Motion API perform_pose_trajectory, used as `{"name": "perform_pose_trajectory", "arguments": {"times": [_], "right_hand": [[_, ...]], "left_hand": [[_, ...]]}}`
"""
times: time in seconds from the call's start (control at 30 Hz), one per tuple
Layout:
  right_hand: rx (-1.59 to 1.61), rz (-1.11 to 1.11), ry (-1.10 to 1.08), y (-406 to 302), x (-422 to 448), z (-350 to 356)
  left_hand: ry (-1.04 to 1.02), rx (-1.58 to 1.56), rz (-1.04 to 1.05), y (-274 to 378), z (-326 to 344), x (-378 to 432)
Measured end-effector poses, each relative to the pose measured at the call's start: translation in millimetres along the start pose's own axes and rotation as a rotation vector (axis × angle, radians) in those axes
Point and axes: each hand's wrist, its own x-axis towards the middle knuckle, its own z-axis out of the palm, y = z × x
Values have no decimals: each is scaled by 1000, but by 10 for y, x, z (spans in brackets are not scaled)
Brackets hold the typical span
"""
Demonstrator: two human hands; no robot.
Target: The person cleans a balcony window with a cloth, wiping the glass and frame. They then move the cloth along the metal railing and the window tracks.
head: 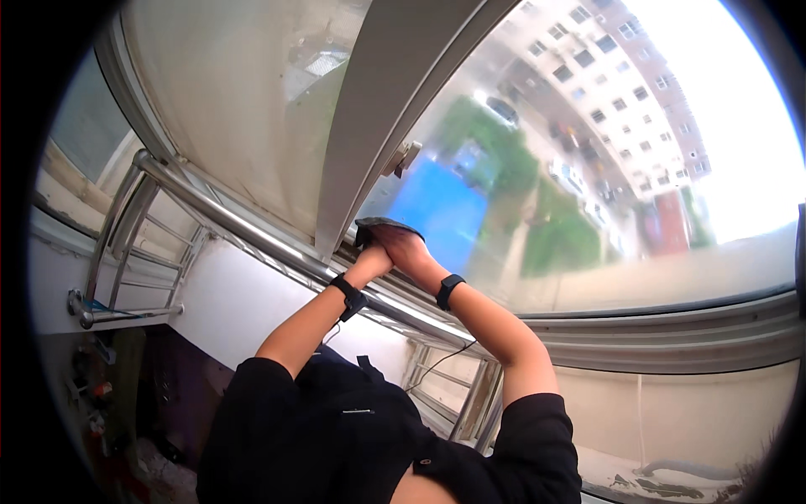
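My two hands meet at the lower corner of the window, by the edge of a grey frame upright (393, 94). A dark grey cloth (384, 222) is bunched along the far side of my right hand (408, 247), which grips it. My left hand (374, 257) presses close against the right one. Its fingers are hidden, so its hold on the cloth cannot be made out. Just beyond the hands, a window latch (403, 159) sticks out from the upright. The window pane (541, 264) lies to the right.
A stainless steel rail (245, 233) crosses below my forearms, with a barred rack (135, 252) at its left end. The window track (661, 343) runs along the right. A thin dark cable (441, 365) hangs near my right forearm. Outside, far below, are a blue roof and greenery.
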Motion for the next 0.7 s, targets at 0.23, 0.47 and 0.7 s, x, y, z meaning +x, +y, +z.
{"name": "perform_pose_trajectory", "arguments": {"times": [0.23,0.47,0.7], "right_hand": [[-140,-126,81,331,80,-1423],[-255,-273,53,460,340,-2765],[-493,-259,27,566,235,-3599]], "left_hand": [[14,-209,130,1330,-752,-327],[-62,-343,80,2347,-1716,-712],[39,-352,327,2879,-1901,-781]]}}
